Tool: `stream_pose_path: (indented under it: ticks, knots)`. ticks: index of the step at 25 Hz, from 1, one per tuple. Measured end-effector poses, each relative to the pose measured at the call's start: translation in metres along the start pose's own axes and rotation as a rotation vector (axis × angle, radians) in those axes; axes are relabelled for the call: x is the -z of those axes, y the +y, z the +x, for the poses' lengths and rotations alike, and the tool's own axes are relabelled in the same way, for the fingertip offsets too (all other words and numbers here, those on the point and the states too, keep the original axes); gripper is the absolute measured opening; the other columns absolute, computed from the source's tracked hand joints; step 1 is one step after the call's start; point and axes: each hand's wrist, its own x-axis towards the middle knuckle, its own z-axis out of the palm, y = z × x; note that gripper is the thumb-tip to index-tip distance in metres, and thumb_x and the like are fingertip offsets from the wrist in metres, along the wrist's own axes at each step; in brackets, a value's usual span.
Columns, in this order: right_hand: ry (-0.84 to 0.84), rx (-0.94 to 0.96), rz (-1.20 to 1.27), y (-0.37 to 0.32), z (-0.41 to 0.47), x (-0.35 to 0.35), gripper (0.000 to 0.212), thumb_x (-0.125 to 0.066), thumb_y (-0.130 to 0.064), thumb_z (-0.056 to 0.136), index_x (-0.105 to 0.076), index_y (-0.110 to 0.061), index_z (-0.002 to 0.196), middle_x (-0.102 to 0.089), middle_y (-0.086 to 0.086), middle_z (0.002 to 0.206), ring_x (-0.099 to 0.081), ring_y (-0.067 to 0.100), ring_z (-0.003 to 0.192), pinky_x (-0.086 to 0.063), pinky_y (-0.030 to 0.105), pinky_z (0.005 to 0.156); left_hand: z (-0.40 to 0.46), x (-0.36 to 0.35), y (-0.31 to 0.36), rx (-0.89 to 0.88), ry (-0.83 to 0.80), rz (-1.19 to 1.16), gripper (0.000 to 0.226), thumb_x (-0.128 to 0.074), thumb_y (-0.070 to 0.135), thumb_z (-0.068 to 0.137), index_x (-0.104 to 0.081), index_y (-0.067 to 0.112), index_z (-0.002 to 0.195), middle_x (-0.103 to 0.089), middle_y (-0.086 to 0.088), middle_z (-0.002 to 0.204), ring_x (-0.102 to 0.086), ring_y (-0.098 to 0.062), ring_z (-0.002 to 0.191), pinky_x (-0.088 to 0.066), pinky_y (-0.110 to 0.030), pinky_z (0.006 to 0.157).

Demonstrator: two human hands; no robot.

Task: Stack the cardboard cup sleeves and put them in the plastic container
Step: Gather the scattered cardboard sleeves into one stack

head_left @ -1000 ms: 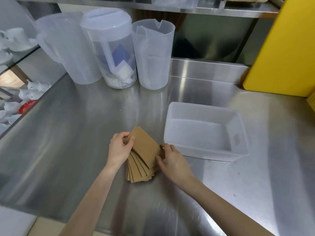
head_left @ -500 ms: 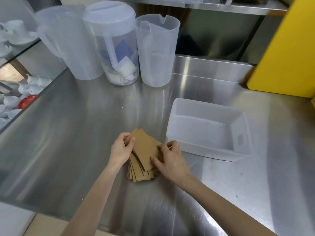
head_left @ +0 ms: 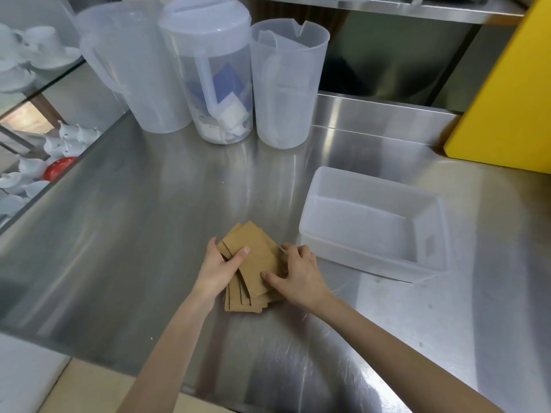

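I see the steel table (head_left: 134,234) filling the frame, three jugs (head_left: 205,73) at the upper centre. At centre right sits the empty container (head_left: 372,231), close by, I judge so the load travels little. Just left of it, at lower centre, lie the sleeves (head_left: 253,263), fanned and uneven. My left hand (head_left: 219,271) and right hand (head_left: 301,274) flank them, fingers (head_left: 245,251) curled onto the edges, squaring the pile, not lifting.

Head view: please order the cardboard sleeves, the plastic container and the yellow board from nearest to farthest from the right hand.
From the right hand:
1. Cardboard sleeves, under its fingers, to its left.
2. Plastic container, just beyond on the right, empty.
3. Yellow board, far right, at the back.
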Motion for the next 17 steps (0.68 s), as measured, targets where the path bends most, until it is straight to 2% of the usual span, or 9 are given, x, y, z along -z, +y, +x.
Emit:
stream_pose_path:
  ticks: [2, 3, 5, 6, 9, 12, 17]
  knots:
    - [-0.048, -0.028, 0.061, -0.003, 0.002, -0.002, 0.065, -0.056, -0.039, 0.084, -0.029, -0.007, 0.134, -0.039, 0.015, 0.132, -0.04, 0.029, 0.123, -0.036, 0.033, 0.101, 0.0, 0.001, -0.008, 0.073, -0.014, -0.089, 0.09, -0.067, 0.031, 0.077, -0.008, 0.006, 0.142, -0.048, -0.009, 0.135, -0.048, -0.026, 0.123, -0.037, -0.044, 0.107]
    - [-0.069, -0.047, 0.092, -0.004, 0.003, -0.002, 0.062, -0.055, -0.038, 0.085, -0.03, -0.006, 0.132, -0.041, 0.015, 0.132, -0.042, 0.029, 0.121, -0.036, 0.029, 0.096, 0.0, 0.001, -0.009, 0.101, -0.013, -0.107, 0.092, -0.069, 0.033, 0.074, -0.011, 0.005, 0.14, -0.05, -0.009, 0.133, -0.05, -0.026, 0.121, -0.039, -0.044, 0.106]
    - [-0.103, -0.102, 0.154, -0.008, 0.006, -0.002, 0.058, -0.055, -0.037, 0.085, -0.033, -0.003, 0.128, -0.045, 0.016, 0.131, -0.046, 0.028, 0.119, -0.035, 0.025, 0.086, 0.0, 0.003, -0.011, 0.118, -0.039, -0.149, 0.088, -0.072, 0.04, 0.067, -0.027, 0.005, 0.134, -0.055, -0.01, 0.129, -0.055, -0.024, 0.114, -0.044, -0.041, 0.1]
    - [-0.119, -0.133, 0.186, -0.009, 0.008, -0.001, 0.057, -0.056, -0.036, 0.085, -0.034, -0.003, 0.126, -0.047, 0.015, 0.13, -0.048, 0.028, 0.118, -0.036, 0.026, 0.084, 0.0, 0.003, -0.011, 0.112, -0.062, -0.176, 0.077, -0.071, 0.037, 0.069, -0.036, 0.006, 0.129, -0.057, -0.01, 0.126, -0.058, -0.023, 0.111, -0.046, -0.04, 0.098]
    - [-0.158, -0.202, 0.291, -0.011, 0.014, 0.0, 0.058, -0.06, -0.036, 0.083, -0.034, -0.003, 0.123, -0.052, 0.014, 0.126, -0.053, 0.027, 0.114, -0.046, 0.032, 0.089, -0.006, 0.0, -0.004, 0.084, -0.123, -0.228, 0.035, -0.057, 0.018, 0.086, -0.05, 0.008, 0.119, -0.062, -0.007, 0.114, -0.059, -0.022, 0.103, -0.048, -0.033, 0.087]
    - [-0.163, -0.245, 0.401, -0.012, 0.02, -0.003, 0.062, -0.066, -0.031, 0.079, -0.033, -0.002, 0.123, -0.051, 0.013, 0.123, -0.053, 0.026, 0.114, -0.047, 0.039, 0.099, -0.009, -0.005, -0.003, 0.083, -0.12, -0.231, 0.036, -0.056, 0.017, 0.086, -0.051, 0.007, 0.12, -0.063, -0.01, 0.115, -0.06, -0.023, 0.102, -0.049, -0.03, 0.08]
    - [-0.207, -0.311, 0.605, -0.005, 0.03, -0.006, 0.08, -0.081, -0.027, 0.057, -0.043, -0.001, 0.123, -0.06, 0.013, 0.12, -0.06, 0.026, 0.108, -0.05, 0.04, 0.097, -0.014, -0.011, -0.003, 0.071, -0.108, -0.257, 0.03, -0.056, 0.017, 0.086, -0.05, 0.012, 0.116, -0.064, -0.006, 0.106, -0.062, -0.019, 0.095, -0.05, -0.027, 0.072]
